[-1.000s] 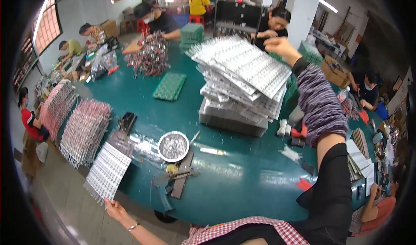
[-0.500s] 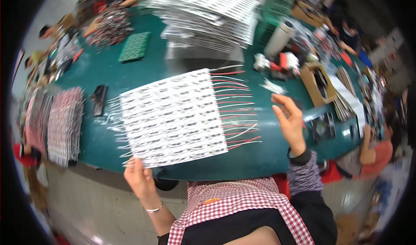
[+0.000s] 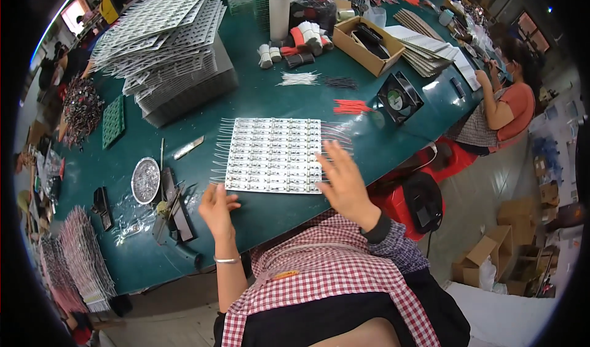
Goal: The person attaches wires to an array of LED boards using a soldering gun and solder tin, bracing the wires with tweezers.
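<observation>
A white panel of small circuit strips (image 3: 273, 154) with thin wires sticking out both sides lies flat on the green table (image 3: 258, 101) in front of me. My left hand (image 3: 216, 208) rests at the panel's near left corner, fingers loosely curled and touching its edge. My right hand (image 3: 342, 179) hovers open at the panel's near right corner, fingers spread over its wires. Neither hand holds anything.
A tall stack of similar panels (image 3: 166, 46) stands at the back left. A round metal dish (image 3: 145, 179) and tools lie left of my left hand. Wire bundles (image 3: 351, 107), a small black fan (image 3: 399, 97), a cardboard box (image 3: 367, 45) and a seated person (image 3: 504, 104) are to the right.
The panel, held up in my left hand half a second ago, now lies flat on the table. Both hands have come down to its near corners.
</observation>
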A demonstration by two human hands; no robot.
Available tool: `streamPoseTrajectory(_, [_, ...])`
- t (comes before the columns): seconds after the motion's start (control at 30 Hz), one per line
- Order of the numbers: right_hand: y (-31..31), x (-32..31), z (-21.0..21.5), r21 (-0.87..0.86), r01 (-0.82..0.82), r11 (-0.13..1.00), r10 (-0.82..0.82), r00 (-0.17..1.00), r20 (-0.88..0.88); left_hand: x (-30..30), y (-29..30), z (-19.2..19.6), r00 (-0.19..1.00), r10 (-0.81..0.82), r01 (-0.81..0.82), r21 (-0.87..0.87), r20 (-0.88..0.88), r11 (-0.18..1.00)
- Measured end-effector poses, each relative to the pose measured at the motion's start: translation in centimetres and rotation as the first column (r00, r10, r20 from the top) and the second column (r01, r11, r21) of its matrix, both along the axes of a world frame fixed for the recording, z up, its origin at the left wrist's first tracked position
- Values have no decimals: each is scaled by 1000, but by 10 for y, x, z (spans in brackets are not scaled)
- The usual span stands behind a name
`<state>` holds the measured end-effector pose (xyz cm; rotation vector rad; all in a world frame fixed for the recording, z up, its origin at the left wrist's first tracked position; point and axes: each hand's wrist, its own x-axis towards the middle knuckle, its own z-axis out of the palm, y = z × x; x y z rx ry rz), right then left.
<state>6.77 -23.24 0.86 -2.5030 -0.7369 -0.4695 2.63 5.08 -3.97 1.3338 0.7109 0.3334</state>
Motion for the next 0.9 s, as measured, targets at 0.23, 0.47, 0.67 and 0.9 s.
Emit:
streamPoseTrajectory(0.23, [18, 8, -32, -161, -259, 952, 197, 926, -322, -78, 47, 1, 906, 423, -254, 773, -21, 582])
streamPoseTrajectory(0.47, [10, 17, -33, -212, -364, 907, 253, 874, -415, -107, 75, -14, 748, 643, -24, 960, -168, 279])
streamPoseTrajectory(0.67, [8, 49, -31, -159, -340, 927, 257, 884, -389, -117, 70, -11, 669, 683, 39, 932, -293, 361])
streamPoseTrajectory(0.9, [11, 69, -28, -165, -445, 880, 325, 819, -472, -121, 86, -10, 656, 700, 64, 945, -283, 322])
